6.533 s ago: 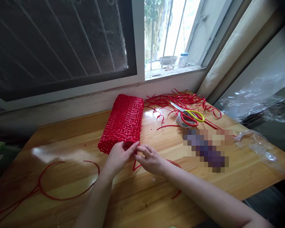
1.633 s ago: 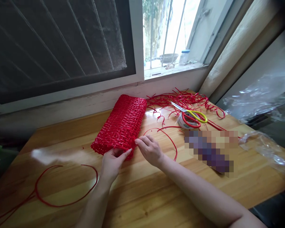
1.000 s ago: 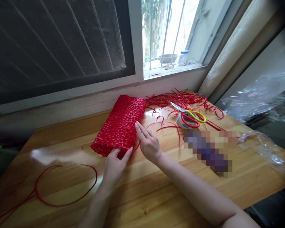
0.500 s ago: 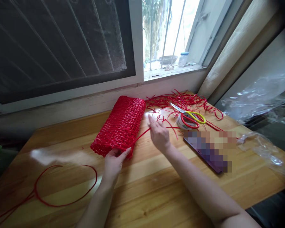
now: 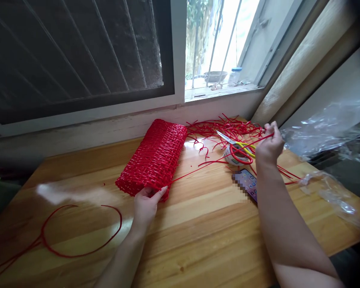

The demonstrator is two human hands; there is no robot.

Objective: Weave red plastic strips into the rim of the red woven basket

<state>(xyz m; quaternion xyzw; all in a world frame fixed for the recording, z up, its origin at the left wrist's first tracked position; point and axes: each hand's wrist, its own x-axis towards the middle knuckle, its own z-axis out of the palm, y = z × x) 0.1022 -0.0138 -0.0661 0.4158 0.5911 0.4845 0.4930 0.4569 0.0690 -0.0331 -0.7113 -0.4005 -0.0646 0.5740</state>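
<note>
A red woven basket (image 5: 154,154) lies on the wooden table, its near end toward me. My left hand (image 5: 147,204) grips that near end, thumb on the outer weave and the fingers partly hidden by it. From the basket's right side a thin red plastic strand (image 5: 195,171) runs taut up to the right. My right hand (image 5: 270,146) is closed on this strand, raised above the right part of the table. Beneath the strand, scissors (image 5: 240,150) with yellow and red handles rest on a tape roll (image 5: 232,157).
Loose red strands (image 5: 222,127) are heaped by the wall. A phone (image 5: 247,183) lies partly behind my right forearm. Looped red strands (image 5: 81,256) lie at the left front. Clear plastic wrap (image 5: 333,192) sits near the right edge. A barred window (image 5: 216,48) is ahead.
My right hand has moved far right and slightly up, drawing the red strand out long and straight. My left hand stays on the basket. The phone's screen is now lit.
</note>
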